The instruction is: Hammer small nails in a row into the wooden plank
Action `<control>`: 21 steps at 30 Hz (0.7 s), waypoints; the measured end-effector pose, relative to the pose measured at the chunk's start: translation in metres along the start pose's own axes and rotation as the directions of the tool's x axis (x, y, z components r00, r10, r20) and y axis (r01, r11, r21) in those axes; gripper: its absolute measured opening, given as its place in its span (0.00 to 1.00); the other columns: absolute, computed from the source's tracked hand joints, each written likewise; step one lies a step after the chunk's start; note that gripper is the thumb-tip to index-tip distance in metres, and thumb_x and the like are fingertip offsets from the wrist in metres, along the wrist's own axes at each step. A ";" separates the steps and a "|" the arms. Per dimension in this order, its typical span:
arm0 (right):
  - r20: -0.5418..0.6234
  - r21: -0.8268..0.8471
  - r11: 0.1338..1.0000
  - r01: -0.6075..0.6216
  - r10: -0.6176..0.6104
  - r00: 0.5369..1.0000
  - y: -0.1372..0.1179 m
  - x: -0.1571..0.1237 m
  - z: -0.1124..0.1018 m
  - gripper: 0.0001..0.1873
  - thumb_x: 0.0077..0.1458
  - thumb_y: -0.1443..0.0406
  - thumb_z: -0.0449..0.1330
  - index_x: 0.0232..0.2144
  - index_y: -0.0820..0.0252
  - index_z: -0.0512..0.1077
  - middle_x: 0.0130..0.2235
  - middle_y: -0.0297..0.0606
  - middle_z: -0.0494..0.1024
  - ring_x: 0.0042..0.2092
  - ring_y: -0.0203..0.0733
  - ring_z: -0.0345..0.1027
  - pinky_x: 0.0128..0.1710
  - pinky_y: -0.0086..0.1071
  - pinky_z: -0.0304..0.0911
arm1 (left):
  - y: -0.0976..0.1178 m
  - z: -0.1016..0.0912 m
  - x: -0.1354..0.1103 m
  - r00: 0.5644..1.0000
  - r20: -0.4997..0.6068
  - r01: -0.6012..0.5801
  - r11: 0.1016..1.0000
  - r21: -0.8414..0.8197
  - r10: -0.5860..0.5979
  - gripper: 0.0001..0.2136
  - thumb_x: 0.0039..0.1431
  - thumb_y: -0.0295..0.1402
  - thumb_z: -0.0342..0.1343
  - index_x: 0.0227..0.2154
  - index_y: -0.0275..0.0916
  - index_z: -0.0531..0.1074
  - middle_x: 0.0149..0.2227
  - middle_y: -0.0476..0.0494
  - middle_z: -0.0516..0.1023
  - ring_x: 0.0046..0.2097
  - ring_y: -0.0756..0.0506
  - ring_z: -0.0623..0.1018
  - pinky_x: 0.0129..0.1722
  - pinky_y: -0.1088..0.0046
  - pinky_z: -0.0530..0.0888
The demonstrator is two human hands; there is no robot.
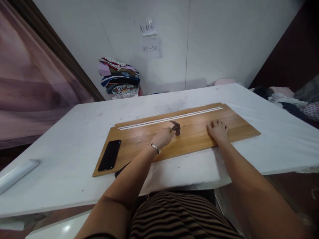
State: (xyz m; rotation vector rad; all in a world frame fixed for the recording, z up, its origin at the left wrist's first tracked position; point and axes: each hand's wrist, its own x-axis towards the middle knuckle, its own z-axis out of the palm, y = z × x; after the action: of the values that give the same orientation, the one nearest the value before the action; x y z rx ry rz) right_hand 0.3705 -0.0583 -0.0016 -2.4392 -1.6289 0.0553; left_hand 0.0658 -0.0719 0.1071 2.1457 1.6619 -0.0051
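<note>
The left hand point(163, 137) grips a hammer point(176, 128); the right hand point(218, 131) — fairly wide, loosely bent — rests on the wooden board point(195, 129) at the hammer's three o'clock.

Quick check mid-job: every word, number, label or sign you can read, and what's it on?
"钉钉子", probably, handwritten: upper paper on the wall.
"45-50": lower paper, same wall.
White strips on the board: any markings too small to read.
</note>
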 end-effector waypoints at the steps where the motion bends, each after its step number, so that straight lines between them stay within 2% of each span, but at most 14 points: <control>1: 0.003 0.000 1.000 0.002 -0.002 1.000 0.000 0.000 0.000 0.30 0.69 0.53 0.41 0.59 0.64 0.70 0.64 0.58 0.68 0.65 0.58 0.56 0.62 0.54 0.50 | 0.000 -0.001 0.000 1.000 -0.009 -0.001 1.000 0.001 0.001 0.21 0.72 0.40 0.41 0.45 0.35 0.78 0.47 0.33 0.83 0.49 0.38 0.81 0.45 0.67 0.73; 7: 0.005 0.003 1.000 -0.007 0.007 1.000 -0.001 0.000 -0.001 0.30 0.69 0.54 0.41 0.59 0.64 0.71 0.65 0.58 0.67 0.66 0.58 0.56 0.63 0.54 0.49 | 0.000 0.002 0.002 1.000 0.016 0.006 1.000 0.011 -0.007 0.20 0.72 0.41 0.42 0.45 0.36 0.78 0.47 0.34 0.83 0.49 0.38 0.81 0.46 0.66 0.74; 12: -0.006 0.012 1.000 -0.006 0.006 1.000 -0.001 0.001 0.000 0.29 0.69 0.54 0.42 0.58 0.64 0.72 0.64 0.58 0.68 0.65 0.59 0.56 0.62 0.54 0.50 | -0.004 0.006 0.003 1.000 -0.007 -0.008 1.000 -0.011 0.008 0.20 0.72 0.41 0.42 0.44 0.37 0.78 0.46 0.35 0.84 0.48 0.38 0.82 0.45 0.67 0.74; 21: -0.003 0.009 1.000 -0.005 0.005 1.000 -0.005 -0.004 -0.005 0.29 0.69 0.55 0.42 0.58 0.65 0.72 0.64 0.58 0.69 0.65 0.59 0.57 0.62 0.54 0.49 | 0.000 0.002 0.003 1.000 -0.009 0.025 0.999 0.031 -0.024 0.20 0.73 0.41 0.42 0.45 0.35 0.78 0.47 0.33 0.84 0.48 0.38 0.82 0.46 0.66 0.73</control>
State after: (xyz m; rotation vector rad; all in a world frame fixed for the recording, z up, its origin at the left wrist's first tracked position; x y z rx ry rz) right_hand 0.3655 -0.0610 0.0036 -2.4360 -1.6175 0.0592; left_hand 0.0676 -0.0702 0.1047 2.1504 1.7033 -0.0294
